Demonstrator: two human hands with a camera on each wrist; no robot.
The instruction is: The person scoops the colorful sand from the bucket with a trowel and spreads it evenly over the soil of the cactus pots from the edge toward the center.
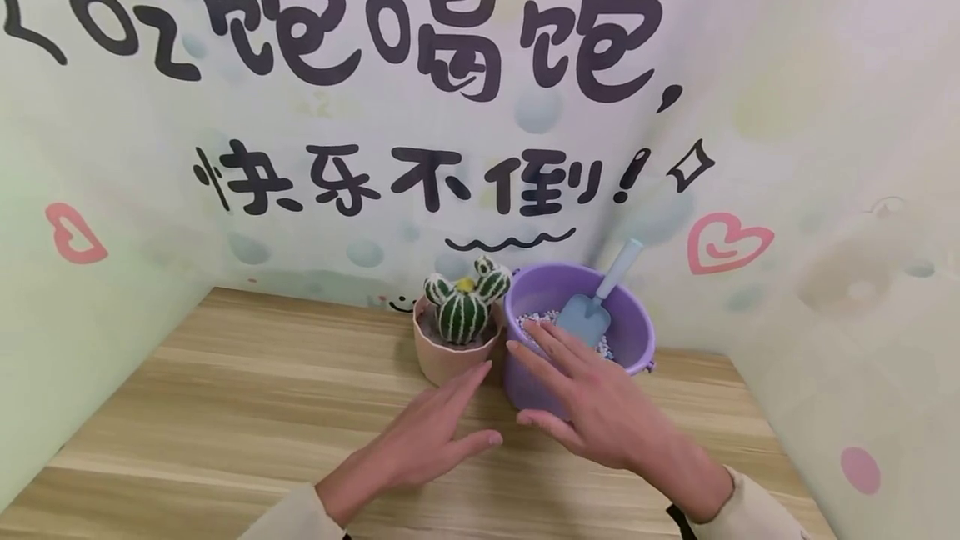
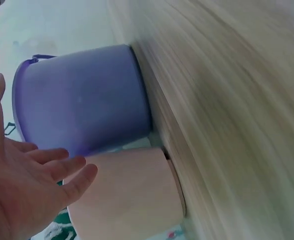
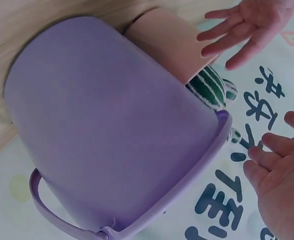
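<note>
A potted cactus [image 1: 461, 315], green with white stripes and a yellow top, stands in a pink pot [image 1: 442, 361] on the table. Just right of it is a purple bucket [image 1: 637, 315] partly filled with small pale granules [image 1: 534, 325], and a blue shovel [image 1: 585, 319] leans inside with its handle above the rim. My left hand [image 1: 423, 440] reaches toward the front of the pot, fingers extended, holding nothing. My right hand [image 1: 596, 402] hovers in front of the bucket, fingers straight and spread, also holding nothing. In the right wrist view both hands look apart from the bucket and pot.
The wood-grain table [image 1: 247, 407] extends to the left and in front. A printed cloth [image 1: 420, 123] with dark lettering hangs behind pot and bucket, and pale walls stand at both sides. The bucket's purple handle [image 3: 52, 214] hangs down at its side.
</note>
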